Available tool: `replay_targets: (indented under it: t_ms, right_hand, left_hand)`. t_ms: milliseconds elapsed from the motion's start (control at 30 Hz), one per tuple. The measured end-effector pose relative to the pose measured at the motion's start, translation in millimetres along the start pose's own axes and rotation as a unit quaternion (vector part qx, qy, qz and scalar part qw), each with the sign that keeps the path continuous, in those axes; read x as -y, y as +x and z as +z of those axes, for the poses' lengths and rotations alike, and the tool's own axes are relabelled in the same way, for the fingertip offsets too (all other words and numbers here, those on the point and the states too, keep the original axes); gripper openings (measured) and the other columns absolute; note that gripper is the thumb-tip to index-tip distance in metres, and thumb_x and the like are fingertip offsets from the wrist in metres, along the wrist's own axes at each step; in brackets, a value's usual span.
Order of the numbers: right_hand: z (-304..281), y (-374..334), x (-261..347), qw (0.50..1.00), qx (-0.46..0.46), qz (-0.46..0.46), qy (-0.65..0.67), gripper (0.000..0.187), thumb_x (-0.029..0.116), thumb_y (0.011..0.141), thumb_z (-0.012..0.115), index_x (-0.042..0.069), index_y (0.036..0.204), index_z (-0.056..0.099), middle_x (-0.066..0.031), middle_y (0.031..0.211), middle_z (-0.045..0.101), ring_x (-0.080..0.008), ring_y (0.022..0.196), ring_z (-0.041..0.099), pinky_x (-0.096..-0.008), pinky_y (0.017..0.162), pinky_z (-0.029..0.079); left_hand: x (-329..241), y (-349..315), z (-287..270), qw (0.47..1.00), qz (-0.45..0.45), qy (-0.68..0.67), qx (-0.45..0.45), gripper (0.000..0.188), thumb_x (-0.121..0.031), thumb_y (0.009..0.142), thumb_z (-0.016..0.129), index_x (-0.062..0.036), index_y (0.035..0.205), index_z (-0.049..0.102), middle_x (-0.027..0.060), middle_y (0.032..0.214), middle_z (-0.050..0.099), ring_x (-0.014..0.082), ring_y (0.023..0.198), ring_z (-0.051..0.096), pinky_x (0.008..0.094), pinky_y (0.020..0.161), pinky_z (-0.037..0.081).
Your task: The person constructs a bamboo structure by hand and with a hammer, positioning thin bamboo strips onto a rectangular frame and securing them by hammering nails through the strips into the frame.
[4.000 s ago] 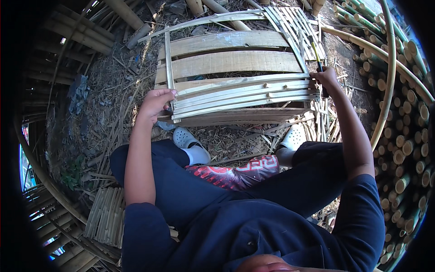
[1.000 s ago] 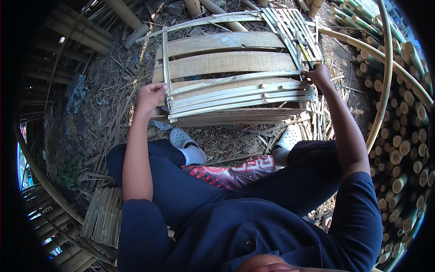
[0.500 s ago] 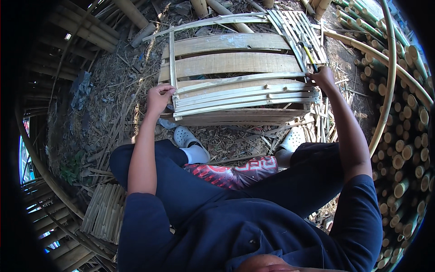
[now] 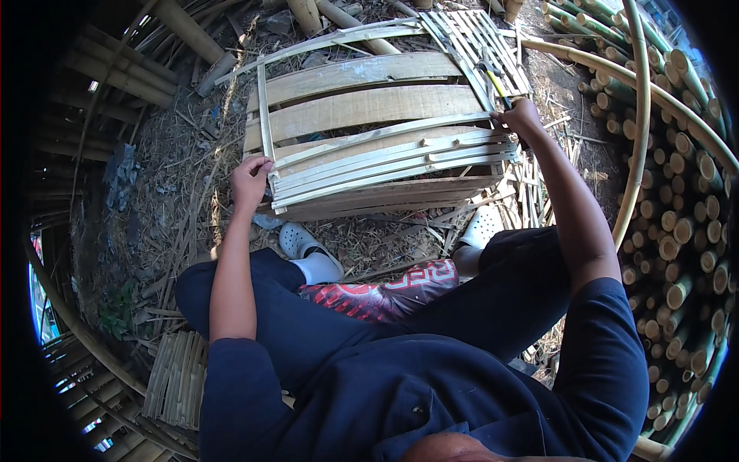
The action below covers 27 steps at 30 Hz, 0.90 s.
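A low wooden bench of planks (image 4: 369,108) stands before me, with a lattice of pale bamboo strips (image 4: 392,163) along its near side. My left hand (image 4: 251,182) pinches the left end of the uppermost long strip (image 4: 331,145), where it meets a crosswise strip (image 4: 265,108). A dark object under that hand is mostly hidden. My right hand (image 4: 520,120) is closed around the handle of a hammer (image 4: 494,80), whose head points away from me. Its fingertips touch the right end of the same long strip.
A slatted bamboo panel (image 4: 493,46) lies at the far right of the bench. Cut bamboo poles (image 4: 677,231) are stacked on the right, behind a bent pole (image 4: 640,115). A bundle of split strips (image 4: 175,377) lies at lower left. Bamboo scraps (image 4: 416,239) litter the ground.
The whole view has shifted, so the bench and hands appear further left. Both hands stay at the ends of the long strip.
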State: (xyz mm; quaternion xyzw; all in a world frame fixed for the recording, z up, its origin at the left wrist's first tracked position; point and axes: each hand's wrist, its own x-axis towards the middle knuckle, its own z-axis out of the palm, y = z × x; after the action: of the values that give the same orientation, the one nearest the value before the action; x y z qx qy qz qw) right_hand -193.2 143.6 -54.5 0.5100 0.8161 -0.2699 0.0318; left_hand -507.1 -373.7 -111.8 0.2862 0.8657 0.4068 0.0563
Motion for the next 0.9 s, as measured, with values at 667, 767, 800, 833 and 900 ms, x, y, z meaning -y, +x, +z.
replay_targets:
  t_ms: [667, 767, 800, 833, 900]
  right_hand:
    - [-9.7, -5.0, 6.9, 0.994, 0.015, 0.078, 0.069, 0.043, 0.039, 0.077, 0.09, -0.002, 0.079, 0.077, -0.0098, 0.078, 0.073, -0.0155, 0.069, 0.068, -0.0324, 0.063, 0.053]
    - [-8.9, -7.4, 11.5, 0.997, 0.007, 0.072, 0.035, 0.045, 0.038, 0.079, 0.089, -0.004, 0.086, 0.076, -0.0105, 0.081, 0.073, -0.0159, 0.069, 0.068, -0.0326, 0.063, 0.053]
    - [-7.7, -4.2, 6.6, 0.997, 0.013, 0.068, 0.031, 0.047, 0.039, 0.079, 0.089, -0.005, 0.09, 0.075, -0.0111, 0.083, 0.073, -0.0166, 0.069, 0.068, -0.0328, 0.063, 0.054]
    - [-7.6, -1.1, 1.2, 0.997, 0.019, 0.064, 0.027, 0.049, 0.039, 0.079, 0.089, -0.005, 0.093, 0.074, -0.0117, 0.086, 0.074, -0.0172, 0.07, 0.068, -0.0329, 0.063, 0.054]
    - [-9.2, -1.9, -0.8, 0.997, 0.025, 0.073, 0.032, 0.05, 0.039, 0.079, 0.089, -0.006, 0.095, 0.072, -0.0125, 0.087, 0.074, -0.0179, 0.071, 0.069, -0.0333, 0.064, 0.055]
  left_hand:
    - [7.7, 0.6, 0.7, 0.998, 0.054, 0.001, -0.019, 0.019, -0.012, 0.09, 0.076, 0.0032, 0.1, 0.074, 0.0094, 0.099, 0.073, 0.0189, 0.093, 0.069, 0.0304, 0.088, 0.051]
    - [11.2, 0.2, -1.8, 0.998, 0.056, 0.003, -0.02, 0.019, -0.012, 0.09, 0.076, 0.0033, 0.1, 0.074, 0.0092, 0.1, 0.073, 0.0187, 0.093, 0.068, 0.0303, 0.088, 0.051]
    - [8.9, 1.8, 1.1, 0.998, 0.06, -0.004, -0.018, 0.019, -0.012, 0.09, 0.076, 0.0033, 0.1, 0.074, 0.0092, 0.1, 0.073, 0.0185, 0.093, 0.068, 0.0302, 0.088, 0.051]
    - [6.5, 3.1, 3.7, 0.998, 0.062, -0.006, -0.016, 0.019, -0.012, 0.09, 0.076, 0.0033, 0.1, 0.074, 0.0092, 0.1, 0.073, 0.0185, 0.093, 0.068, 0.0302, 0.088, 0.051]
    - [4.8, 2.8, 4.2, 0.998, 0.058, -0.002, -0.012, 0.018, -0.013, 0.09, 0.076, 0.0033, 0.1, 0.074, 0.0093, 0.099, 0.073, 0.0183, 0.094, 0.068, 0.0299, 0.088, 0.051]
